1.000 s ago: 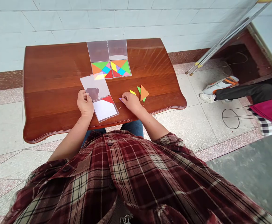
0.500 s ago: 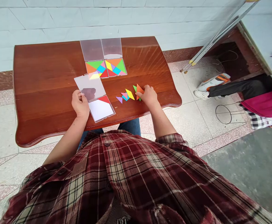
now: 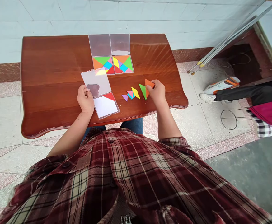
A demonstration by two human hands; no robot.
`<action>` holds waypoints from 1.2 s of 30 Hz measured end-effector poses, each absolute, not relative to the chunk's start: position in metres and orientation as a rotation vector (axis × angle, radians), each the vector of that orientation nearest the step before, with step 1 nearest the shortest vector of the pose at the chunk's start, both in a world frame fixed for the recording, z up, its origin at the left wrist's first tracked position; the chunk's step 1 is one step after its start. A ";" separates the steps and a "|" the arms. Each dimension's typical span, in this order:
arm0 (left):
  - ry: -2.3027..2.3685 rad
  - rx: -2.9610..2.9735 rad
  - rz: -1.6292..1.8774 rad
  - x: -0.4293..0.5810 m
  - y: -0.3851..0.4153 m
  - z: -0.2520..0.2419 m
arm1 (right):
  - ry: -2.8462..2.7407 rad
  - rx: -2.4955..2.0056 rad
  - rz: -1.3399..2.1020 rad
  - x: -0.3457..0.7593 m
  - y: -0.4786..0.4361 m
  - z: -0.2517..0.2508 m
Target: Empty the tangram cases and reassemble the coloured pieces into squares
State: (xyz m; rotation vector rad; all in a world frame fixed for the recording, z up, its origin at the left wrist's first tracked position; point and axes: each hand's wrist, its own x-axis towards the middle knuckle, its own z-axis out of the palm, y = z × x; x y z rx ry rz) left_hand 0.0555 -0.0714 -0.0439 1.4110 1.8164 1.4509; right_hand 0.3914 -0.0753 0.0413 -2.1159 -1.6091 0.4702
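My left hand (image 3: 85,100) grips the left edge of an open clear plastic case (image 3: 100,93), whose white base holds one red triangle (image 3: 109,96). My right hand (image 3: 157,92) is closed on an orange triangle (image 3: 149,83), lifting it off a green triangle (image 3: 142,90). Left of these, loose on the table, lie a yellow piece (image 3: 135,92), a pink and blue pair (image 3: 129,94) and a small purple triangle (image 3: 124,97).
Two more open cases (image 3: 112,63) with full coloured tangram sets stand at the back of the brown wooden table (image 3: 52,74). A person's leg and white shoe (image 3: 220,85) lie on the tiled floor at right, beside metal poles (image 3: 220,46) and a wire ring (image 3: 229,119).
My right hand left the purple triangle near the case, moved right to the orange and green triangles and took hold of the orange one. The left hand stayed on the case.
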 end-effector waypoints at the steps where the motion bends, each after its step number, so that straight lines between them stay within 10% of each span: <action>1: 1.820 1.408 1.453 0.056 -0.071 -0.044 | -1.679 -2.018 0.477 0.380 -0.079 0.045; 12: 1.757 1.418 1.479 0.059 -0.071 -0.045 | -2.819 -1.319 0.617 0.252 -0.121 0.064; 36: 1.799 1.414 1.414 0.062 -0.074 -0.041 | -2.995 -1.257 0.918 0.238 -0.100 0.065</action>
